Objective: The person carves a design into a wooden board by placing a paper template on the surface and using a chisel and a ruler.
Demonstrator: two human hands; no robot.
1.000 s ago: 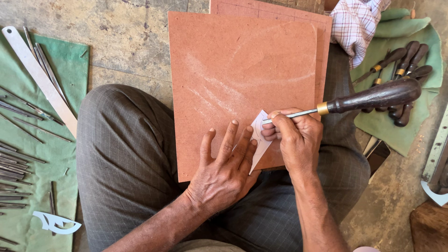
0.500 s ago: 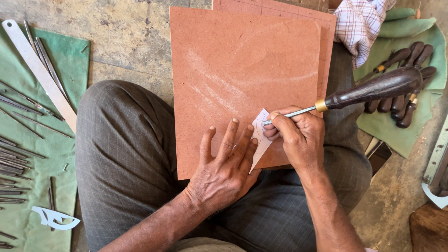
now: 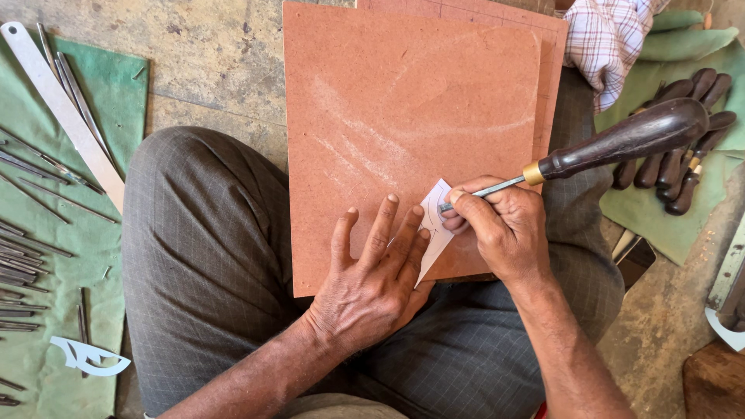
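- Thin metal tools (image 3: pixel 35 256) lie on the green cloth (image 3: pixel 116 85) at far left
- Your left hand (image 3: pixel 372 279) lies flat, fingers spread, pinning the white paper pattern (image 3: pixel 431 226) to the reddish board (image 3: pixel 403 116) on your lap
- Your right hand (image 3: pixel 500 225) grips the dark-handled chisel (image 3: pixel 621 141), tip on the paper
- More dark-handled tools (image 3: pixel 683 167) rest at right

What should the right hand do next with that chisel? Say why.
Probably press the chisel tip a little further along the curve on the paper template. The right hand has the blade on it, and the left hand pins the paper flat on the board.
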